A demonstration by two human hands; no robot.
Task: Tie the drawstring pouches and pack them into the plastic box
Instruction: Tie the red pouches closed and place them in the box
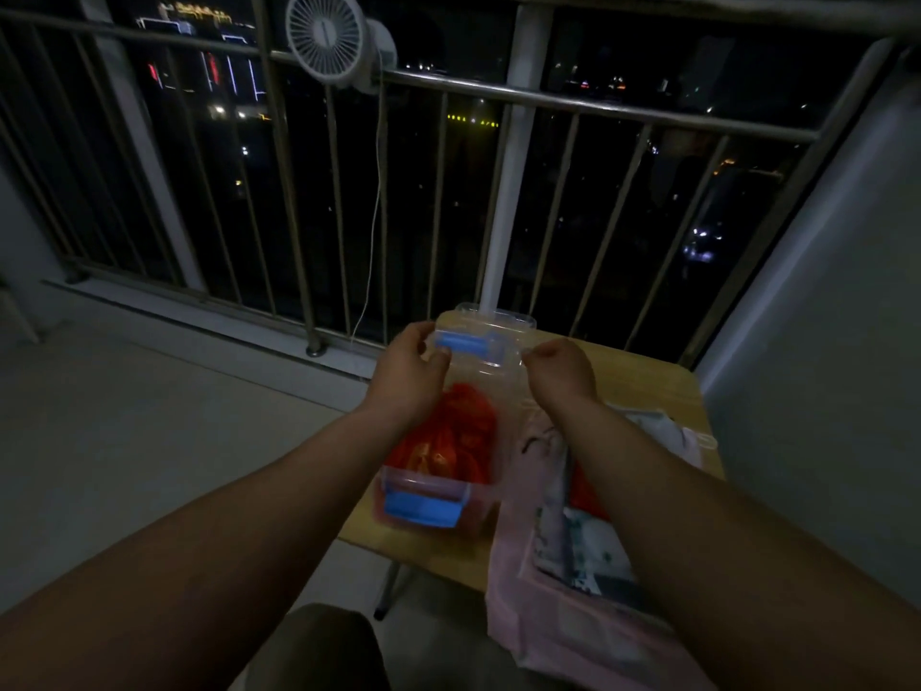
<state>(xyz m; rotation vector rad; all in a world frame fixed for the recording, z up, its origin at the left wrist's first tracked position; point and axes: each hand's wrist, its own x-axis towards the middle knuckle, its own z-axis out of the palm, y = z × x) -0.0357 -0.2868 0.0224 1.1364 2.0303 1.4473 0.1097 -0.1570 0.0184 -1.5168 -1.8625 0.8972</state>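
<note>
A clear plastic box point(491, 478) with blue latches stands on a small wooden table point(648, 381), and red drawstring pouches point(463, 436) fill it. Its clear lid point(491, 324) is held tilted over the far end of the box. My left hand point(408, 376) grips the lid's left side, thumb and fingers curled round the edge near its blue latch point(463, 344). My right hand point(560, 371) holds the lid's right edge with curled fingers. The near blue latch point(423, 508) of the box hangs open.
A pink bag point(538, 605) and patterned cloth pouches point(583, 536) lie on the table to the right of the box, with a pale pouch point(668, 431) further right. A metal railing point(498, 97) with a clipped white fan point(331, 39) runs behind. My knee point(324, 650) is below.
</note>
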